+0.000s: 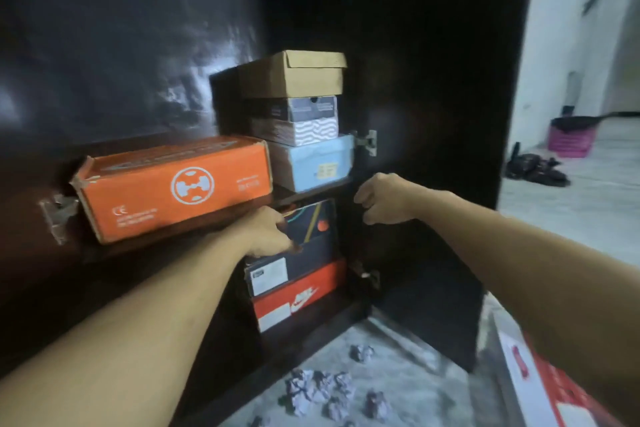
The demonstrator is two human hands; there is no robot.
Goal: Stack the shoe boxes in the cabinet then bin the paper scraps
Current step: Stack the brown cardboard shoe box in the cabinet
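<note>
I see the left hand (268, 230) under the orange box (173, 187), fingers curled on its bottom edge, holding it up by the cabinet shelf (311, 189). The right hand (382, 199) is loosely curled and holds nothing. The box could tip and fall (one hand only), knocking the stacked boxes (304, 121); the paper scraps (322, 392) wait on the floor.

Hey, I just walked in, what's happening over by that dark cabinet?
A person is putting shoe boxes away in the cabinet. Their left hand supports an orange box from below at shelf height, while the right hand hangs loosely curled and empty near the open door. Three boxes are stacked on the upper shelf and more sit below. Crumpled paper scraps lie on the floor, and a pink bin stands across the room.
</note>
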